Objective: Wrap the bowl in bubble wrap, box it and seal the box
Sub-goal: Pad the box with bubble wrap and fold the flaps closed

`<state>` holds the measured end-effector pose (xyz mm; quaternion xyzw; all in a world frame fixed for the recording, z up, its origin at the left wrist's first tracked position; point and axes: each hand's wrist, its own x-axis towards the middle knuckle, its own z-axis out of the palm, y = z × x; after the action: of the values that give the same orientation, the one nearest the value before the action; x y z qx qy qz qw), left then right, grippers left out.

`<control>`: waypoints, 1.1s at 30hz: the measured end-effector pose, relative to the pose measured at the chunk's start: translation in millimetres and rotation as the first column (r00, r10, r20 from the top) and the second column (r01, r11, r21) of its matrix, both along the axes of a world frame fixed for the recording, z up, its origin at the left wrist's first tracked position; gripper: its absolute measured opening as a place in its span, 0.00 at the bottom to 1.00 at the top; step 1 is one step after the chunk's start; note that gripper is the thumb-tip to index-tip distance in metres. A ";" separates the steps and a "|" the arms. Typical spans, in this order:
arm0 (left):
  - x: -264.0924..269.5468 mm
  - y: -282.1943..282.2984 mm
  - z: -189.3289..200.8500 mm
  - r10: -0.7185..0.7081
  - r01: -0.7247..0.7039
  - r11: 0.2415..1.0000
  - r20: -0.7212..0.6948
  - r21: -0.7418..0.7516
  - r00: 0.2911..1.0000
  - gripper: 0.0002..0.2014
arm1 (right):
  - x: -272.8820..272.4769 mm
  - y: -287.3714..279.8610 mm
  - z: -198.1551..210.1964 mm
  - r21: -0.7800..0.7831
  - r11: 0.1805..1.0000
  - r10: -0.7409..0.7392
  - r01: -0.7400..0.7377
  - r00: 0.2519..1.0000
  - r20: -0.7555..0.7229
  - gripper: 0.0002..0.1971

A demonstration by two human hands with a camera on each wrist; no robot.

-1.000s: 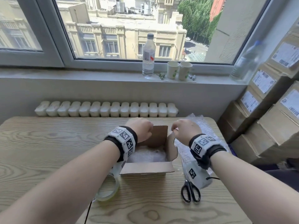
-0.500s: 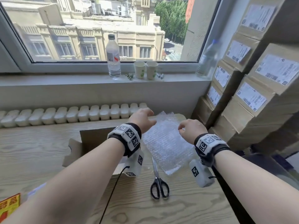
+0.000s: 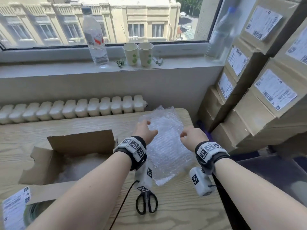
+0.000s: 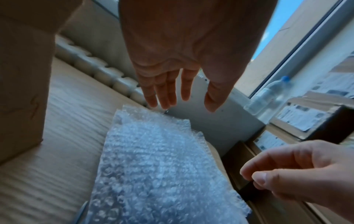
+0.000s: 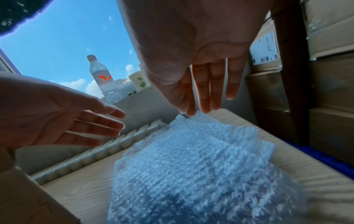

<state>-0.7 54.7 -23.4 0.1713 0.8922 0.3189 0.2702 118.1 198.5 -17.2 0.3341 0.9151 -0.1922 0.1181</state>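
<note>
**Bubble wrap on desk, both hands above it**

Item 1: bubble wrap, clear sheets stacked flat on the wooden desk, at its far right corner. Item 2: my left hand, fingers straight and spread, over the wrap's far left part, holding nothing. Item 3: my right hand, fingers loosely bent, thumb near the forefinger, empty, above the wrap's right edge; contact with the wrap cannot be told. Item 4: cardboard box, flaps up, left of the wrap, white padding inside; bowl itself not visible. Item 5: black scissors, near edge of desk, just below the wrap. Item 6: windowsill with 1 water bottle and 2 paper cups. Item 7: labelled cartons stacked at right.
</note>
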 end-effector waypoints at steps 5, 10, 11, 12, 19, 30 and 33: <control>-12.0 11.0 -28.0 0.014 -0.014 0.986 0.003 -0.169 1.000 0.26 | -13.0 14.9 -35.1 -0.052 0.999 0.016 -0.012 0.997 0.078 0.17; -23.2 13.4 -54.0 0.035 -0.024 0.953 0.032 -0.301 0.999 0.30 | -24.4 21.8 -61.4 -0.107 0.994 -0.008 0.014 0.998 0.063 0.25; -24.3 13.6 -57.6 0.036 -0.020 0.947 0.044 -0.320 0.998 0.31 | -25.9 22.7 -65.1 -0.111 0.994 -0.016 0.022 0.998 0.061 0.25; -25.5 13.7 -62.6 0.030 -0.008 0.942 0.062 -0.337 0.998 0.32 | -27.3 23.2 -68.3 -0.110 0.993 -0.026 0.033 0.998 0.063 0.26; -29.1 12.6 -78.2 0.017 0.004 0.930 0.054 -0.367 0.998 0.37 | -29.8 20.3 -83.5 -0.139 0.988 -0.066 0.066 0.998 0.007 0.07; -28.1 20.1 -36.6 -0.021 0.008 0.993 -0.103 -0.122 0.994 0.16 | -28.9 20.5 -57.4 -0.309 0.938 -0.225 0.156 0.953 -0.202 0.12; -22.9 17.6 -22.5 0.019 -0.018 1.000 -0.102 0.013 0.995 0.09 | -20.6 19.6 -40.1 -0.275 0.928 -0.318 0.253 0.920 -0.227 0.06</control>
<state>-23.7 72.3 -45.9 0.1807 0.9045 0.3176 0.2201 97.5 218.1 -57.3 0.4191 0.8335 -0.3601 0.0036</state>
